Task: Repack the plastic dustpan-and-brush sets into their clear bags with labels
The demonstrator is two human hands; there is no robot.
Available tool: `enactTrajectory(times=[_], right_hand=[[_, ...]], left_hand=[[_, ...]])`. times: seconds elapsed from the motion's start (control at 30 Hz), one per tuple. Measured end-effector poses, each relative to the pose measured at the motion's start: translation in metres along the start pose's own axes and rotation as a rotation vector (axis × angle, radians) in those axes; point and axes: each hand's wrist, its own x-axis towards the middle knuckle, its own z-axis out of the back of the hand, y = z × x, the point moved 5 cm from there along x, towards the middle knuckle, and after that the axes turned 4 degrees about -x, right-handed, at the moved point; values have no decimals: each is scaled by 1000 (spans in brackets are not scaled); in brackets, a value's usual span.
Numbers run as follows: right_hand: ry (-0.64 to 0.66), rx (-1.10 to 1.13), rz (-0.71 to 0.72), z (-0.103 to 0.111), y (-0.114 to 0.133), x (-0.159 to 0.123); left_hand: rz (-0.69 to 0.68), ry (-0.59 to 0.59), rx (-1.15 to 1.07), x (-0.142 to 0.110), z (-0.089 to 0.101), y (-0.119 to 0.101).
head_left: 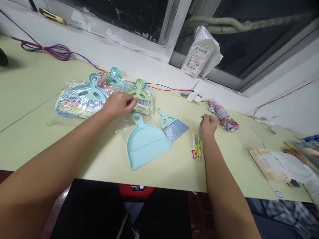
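blue dustpan [147, 142] and brush [175, 129] lie on the tabletop [174, 172] between curled left hand [120, 105] and right hand [208, 126], any grip impossible to tell; bagged sets [83, 93] are partly covered, a co-worker's hand [296, 154] half hidden.

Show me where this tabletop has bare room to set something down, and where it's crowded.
The table is bare left of the packaged sets, below the cable coil. A smaller patch lies below the brush, between the dustpan and the label card. It's crowded among the packaged sets, where the left hand is.
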Motion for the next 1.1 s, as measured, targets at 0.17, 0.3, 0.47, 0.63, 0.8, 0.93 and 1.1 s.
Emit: enactTrajectory(times=[0.17, 0.3, 0.47, 0.63, 0.8, 0.93, 1.1], right_hand=[[268, -270, 487, -48, 59, -58], [529, -552, 693, -99, 77, -106], [492, -642, 618, -115, 66, -110], [468, -706, 543, -109, 62, -99], [475, -709, 452, -108, 63, -94], [432, -689, 457, -102, 70, -90], [202, -497, 567, -68, 104, -81]], left_hand=[[-86, 128, 33, -5, -12, -21], [-151, 287, 67, -10, -24, -30], [-173, 388, 91, -12, -33, -28], [-133, 436, 104, -13, -38, -26], [-103, 424, 147, -12, -37, -24], [-99, 446, 138, -13, -35, -21], [-71, 490, 121, -14, -37, -19]])
